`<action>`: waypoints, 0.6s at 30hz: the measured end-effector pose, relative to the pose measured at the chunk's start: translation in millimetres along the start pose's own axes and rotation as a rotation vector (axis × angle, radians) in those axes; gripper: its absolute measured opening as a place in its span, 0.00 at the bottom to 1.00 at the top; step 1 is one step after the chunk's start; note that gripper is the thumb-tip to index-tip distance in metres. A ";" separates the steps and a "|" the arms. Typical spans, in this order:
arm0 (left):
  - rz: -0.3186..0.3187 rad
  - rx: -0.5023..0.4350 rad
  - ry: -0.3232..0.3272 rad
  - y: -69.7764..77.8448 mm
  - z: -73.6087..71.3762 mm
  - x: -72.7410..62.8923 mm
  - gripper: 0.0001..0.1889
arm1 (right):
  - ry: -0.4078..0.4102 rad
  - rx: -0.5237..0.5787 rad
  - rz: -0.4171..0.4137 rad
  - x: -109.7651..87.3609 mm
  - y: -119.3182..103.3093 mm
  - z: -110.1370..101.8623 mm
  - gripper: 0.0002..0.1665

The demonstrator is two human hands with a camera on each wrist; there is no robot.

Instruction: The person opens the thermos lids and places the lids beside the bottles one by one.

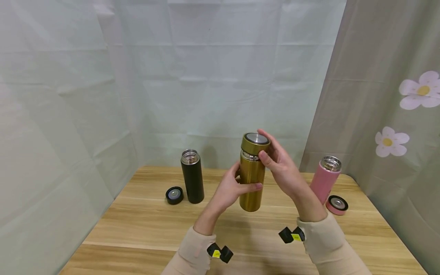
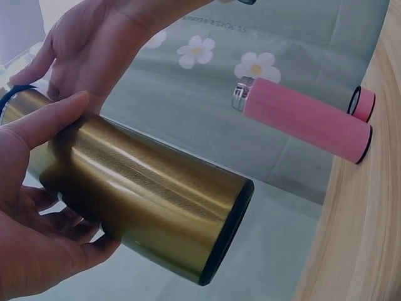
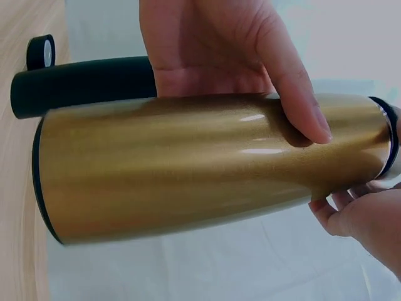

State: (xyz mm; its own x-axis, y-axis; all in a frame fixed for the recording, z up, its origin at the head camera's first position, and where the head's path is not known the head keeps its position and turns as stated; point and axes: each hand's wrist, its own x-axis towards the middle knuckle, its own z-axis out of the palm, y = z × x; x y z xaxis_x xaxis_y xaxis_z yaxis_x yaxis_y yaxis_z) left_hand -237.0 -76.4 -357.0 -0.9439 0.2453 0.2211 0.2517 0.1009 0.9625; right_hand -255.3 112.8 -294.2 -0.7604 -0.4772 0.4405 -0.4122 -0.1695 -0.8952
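Note:
A gold thermos bottle (image 1: 251, 200) is held upright above the table, tilted slightly. My left hand (image 1: 231, 190) grips its body, with the thumb across the near side and the fingers curled behind. On top sits a gold lid (image 1: 248, 146) with a silver disc, and a band of silver neck shows just beneath it. My right hand (image 1: 284, 172) holds this lid from the right, thumb in front and fingers around the back. In the left wrist view the dark base of the gold thermos bottle (image 2: 169, 194) faces right, above the tabletop's height.
At the left stands an uncapped black bottle (image 1: 193, 181), its black lid (image 1: 174, 195) lying beside it. An uncapped pink bottle (image 1: 324, 180) stands at the right, partly behind my right forearm, with its pink lid (image 1: 337, 206) alongside. Curtains surround the wooden table (image 1: 137, 229).

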 end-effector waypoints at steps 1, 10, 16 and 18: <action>0.000 -0.004 0.000 0.1 -0.1 0.1 0.43 | 0.011 -0.005 0.004 -0.1 -0.4 0.6 0.41; 0.028 -0.008 0.005 -1.4 -0.3 0.4 0.43 | -0.008 -0.007 0.000 0.2 0.8 1.4 0.39; 0.047 -0.010 -0.006 -0.6 0.8 -0.2 0.42 | 0.006 0.010 -0.023 0.3 0.6 3.5 0.40; 0.037 -0.007 -0.008 0.0 1.1 -0.2 0.41 | 0.029 0.028 -0.043 0.9 0.3 3.5 0.41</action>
State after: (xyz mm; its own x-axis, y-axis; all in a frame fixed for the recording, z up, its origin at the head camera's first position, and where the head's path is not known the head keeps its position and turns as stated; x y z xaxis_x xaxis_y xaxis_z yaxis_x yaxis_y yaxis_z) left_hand -236.5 -75.4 -357.3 -0.9323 0.2567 0.2549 0.2846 0.0852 0.9549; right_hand -254.4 109.2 -294.4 -0.7569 -0.4437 0.4798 -0.4306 -0.2138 -0.8769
